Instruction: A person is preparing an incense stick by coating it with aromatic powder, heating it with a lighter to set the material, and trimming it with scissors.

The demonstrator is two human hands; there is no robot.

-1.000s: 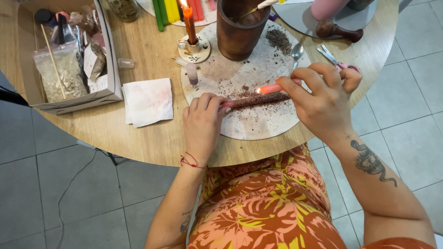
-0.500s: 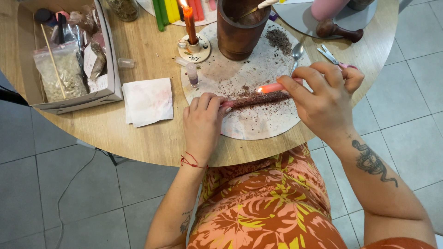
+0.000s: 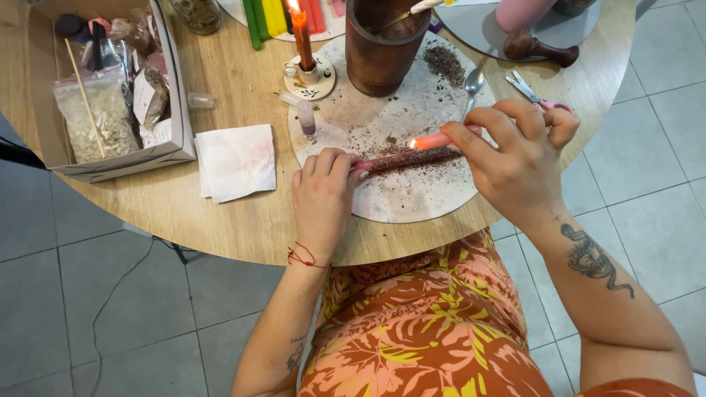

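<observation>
Herb-coated candle: a dark, herb-crusted candle (image 3: 412,159) lay flat on the round plate (image 3: 412,202), its left end pinched in the left hand (image 3: 323,195).
Lit candle: a pink candle (image 3: 434,140) burned at its tip just above the coated one, almost touching it, clasped in the fingers of the right hand (image 3: 515,158).
Grips: both hands were closed, the left on the coated candle, the right on the lit pink candle.
Surface: a round wooden table (image 3: 220,228); grey floor tiles (image 3: 95,309) lay below, with a thin cable across them.
Beyond the grips: a brown wooden mortar (image 3: 382,51) stood on the plate's far side, with scattered dried herbs (image 3: 445,62) and a metal spoon (image 3: 471,84) to its right.
Left of the grips: a small vial (image 3: 305,117), a burning orange candle in a holder (image 3: 303,44), a folded stained napkin (image 3: 235,162) and a cardboard box (image 3: 110,158) of packets.
Right of the grips: scissors (image 3: 533,92) lay just behind the right hand.
</observation>
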